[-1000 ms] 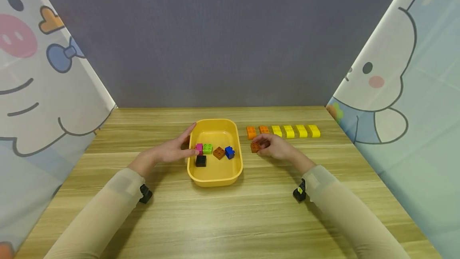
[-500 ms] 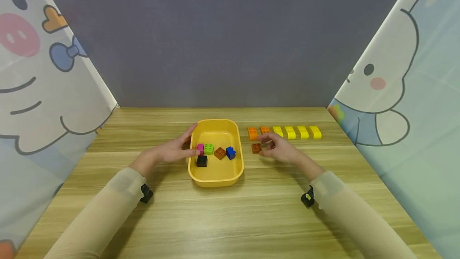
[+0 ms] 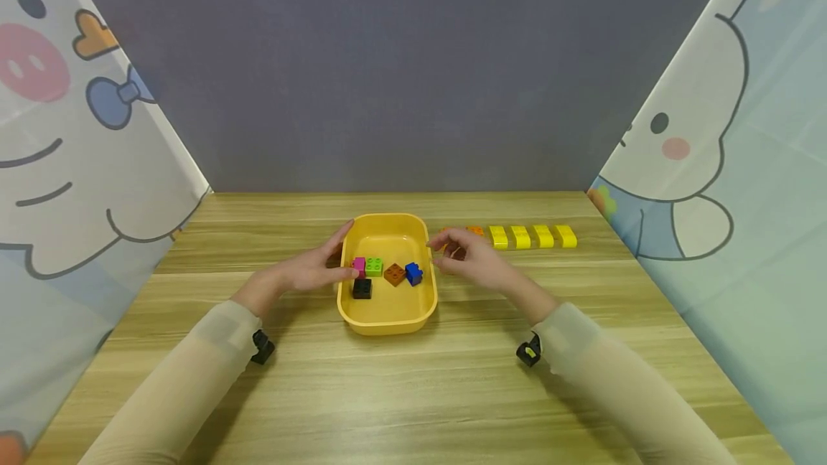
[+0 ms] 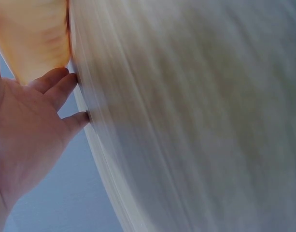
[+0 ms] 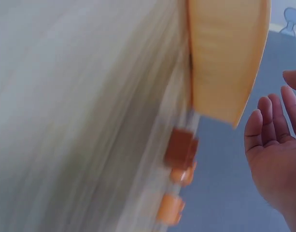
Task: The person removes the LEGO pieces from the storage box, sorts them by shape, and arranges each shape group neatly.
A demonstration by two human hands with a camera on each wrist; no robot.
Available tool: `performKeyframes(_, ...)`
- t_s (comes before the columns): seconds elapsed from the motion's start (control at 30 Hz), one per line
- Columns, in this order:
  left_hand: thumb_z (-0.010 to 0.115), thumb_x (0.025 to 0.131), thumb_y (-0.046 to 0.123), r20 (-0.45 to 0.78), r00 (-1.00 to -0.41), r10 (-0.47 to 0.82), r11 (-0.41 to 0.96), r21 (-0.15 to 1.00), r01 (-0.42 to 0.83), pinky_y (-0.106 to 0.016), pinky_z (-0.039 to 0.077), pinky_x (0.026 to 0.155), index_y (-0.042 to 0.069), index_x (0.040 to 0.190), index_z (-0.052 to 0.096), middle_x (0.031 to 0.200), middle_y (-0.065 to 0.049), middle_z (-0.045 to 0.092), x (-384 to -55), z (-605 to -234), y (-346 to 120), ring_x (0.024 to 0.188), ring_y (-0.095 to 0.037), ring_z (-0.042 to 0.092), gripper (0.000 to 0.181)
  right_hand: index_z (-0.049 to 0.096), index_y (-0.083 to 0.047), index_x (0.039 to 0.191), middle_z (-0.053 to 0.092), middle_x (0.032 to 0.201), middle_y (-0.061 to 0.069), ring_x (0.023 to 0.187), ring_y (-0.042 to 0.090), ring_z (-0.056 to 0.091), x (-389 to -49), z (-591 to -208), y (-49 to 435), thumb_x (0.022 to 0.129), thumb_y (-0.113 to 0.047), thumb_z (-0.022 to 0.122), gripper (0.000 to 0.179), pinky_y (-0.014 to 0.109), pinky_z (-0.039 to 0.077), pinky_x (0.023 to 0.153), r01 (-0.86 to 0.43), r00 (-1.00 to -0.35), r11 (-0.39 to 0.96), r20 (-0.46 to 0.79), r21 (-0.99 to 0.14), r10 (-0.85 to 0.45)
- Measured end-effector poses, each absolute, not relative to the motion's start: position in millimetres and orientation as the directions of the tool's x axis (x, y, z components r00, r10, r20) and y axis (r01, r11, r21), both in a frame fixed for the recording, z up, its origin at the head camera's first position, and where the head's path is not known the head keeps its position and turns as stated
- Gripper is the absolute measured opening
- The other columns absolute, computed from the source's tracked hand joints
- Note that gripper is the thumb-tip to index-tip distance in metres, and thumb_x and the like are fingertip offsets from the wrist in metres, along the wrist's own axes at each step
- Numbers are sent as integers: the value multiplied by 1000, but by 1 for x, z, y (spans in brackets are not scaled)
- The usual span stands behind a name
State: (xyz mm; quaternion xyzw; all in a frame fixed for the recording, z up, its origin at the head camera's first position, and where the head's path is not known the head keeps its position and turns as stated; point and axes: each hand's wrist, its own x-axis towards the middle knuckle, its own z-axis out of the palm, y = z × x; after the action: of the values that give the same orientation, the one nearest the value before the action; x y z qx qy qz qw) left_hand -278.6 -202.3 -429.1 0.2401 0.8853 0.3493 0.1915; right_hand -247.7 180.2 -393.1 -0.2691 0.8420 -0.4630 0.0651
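The yellow tray (image 3: 388, 329) stands mid-table. My left hand (image 3: 306, 270) holds its left side, thumb over the rim and fingers along the outer wall. In the left wrist view, fingertips rest low by the tray's wall. Inside lie pink (image 3: 359, 264), lime green (image 3: 374, 267), black (image 3: 362, 289), brown (image 3: 394, 275) and blue (image 3: 414, 273) toy bricks. My right hand (image 3: 474, 262) hovers at the tray's right rim, thumb and forefinger apart, holding nothing. Another brown brick (image 5: 179, 147) sits on the table beside the tray, hidden behind this hand in the head view.
Right of the tray runs a row of bricks: two orange, one showing here as an orange brick (image 3: 475, 230), then several yellow bricks (image 3: 520, 237). A grey panel (image 3: 400, 77) backs the wooden table (image 3: 388, 400). Printed cloths flank both sides.
My right hand has let go of the brown brick on the table and moved left to the tray's rim, its fingers parted. The left hand stays on the tray.
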Motion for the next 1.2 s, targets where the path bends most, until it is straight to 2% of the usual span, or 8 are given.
performKeyframes(0.27, 67, 106, 57, -172, -810, 560, 642, 709, 293, -71, 19, 134, 31, 177, -14, 180, -27, 25, -279, -428, -202, 166, -50, 26, 111, 69, 1, 133, 70, 129, 22, 101, 20, 64, -252, -392, 126, 105, -12, 73, 31, 34, 57, 84, -479, -761, 378, 160, -792, -629)
performKeyframes(0.43, 67, 106, 56, -170, -808, 565, 635, 714, 294, -71, 21, 134, 29, 177, -13, 179, -26, 28, -278, -427, -201, 165, -49, 30, 111, 70, -4, 133, 71, 124, 15, 97, 20, 65, -254, -396, 100, 106, -14, 71, 29, 27, 57, 76, -495, -738, 398, 132, -772, -662)
performKeyframes(0.57, 67, 106, 56, -164, -805, 571, 630, 716, 301, -72, 23, 133, 28, 177, -14, 179, -25, 29, -278, -427, -201, 165, -49, 30, 111, 71, -5, 132, 70, 130, 14, 100, 18, 65, -255, -400, 86, 105, -14, 74, 29, 26, 59, 81, -497, -742, 442, 101, -747, -663)
performKeyframes(0.73, 67, 107, 52, -152, -800, 581, 624, 714, 317, -71, 24, 133, 28, 177, -15, 180, -26, 27, -278, -427, -203, 165, -48, 31, 110, 76, -16, 133, 72, 125, 7, 94, 13, 64, -256, -405, 77, 103, -22, 78, 30, 25, 55, 83, -550, -739, 568, 40, -613, -672)
performKeyframes(0.87, 66, 108, 52, -148, -799, 582, 625, 710, 323, -71, 25, 133, 31, 176, -17, 179, -26, 28, -279, -426, -204, 165, -48, 32, 110, 78, -28, 138, 71, 119, 1, 88, 10, 59, -256, -408, 75, 103, -31, 79, 35, 24, 50, 75, -620, -705, 624, -11, -475, -709)
performKeyframes(1.0, 67, 107, 54, -158, -803, 575, 633, 708, 314, -71, 25, 132, 32, 176, -17, 179, -26, 29, -278, -426, -205, 164, -49, 33, 110, 77, -32, 140, 69, 115, 0, 85, 10, 55, -254, -409, 74, 103, -37, 79, 38, 24, 45, 70, -662, -686, 647, -40, -379, -726)
performKeyframes(1.2, 65, 108, 53, -159, -801, 578, 625, 717, 309, -73, 24, 132, 33, 176, -16, 179, -29, 24, -276, -425, -204, 164, -52, 30, 108, 77, -32, 125, 69, 118, -5, 92, 10, 58, -251, -409, 74, 97, -44, 85, 32, 27, 49, 76, -650, -709, 681, -52, -338, -703)
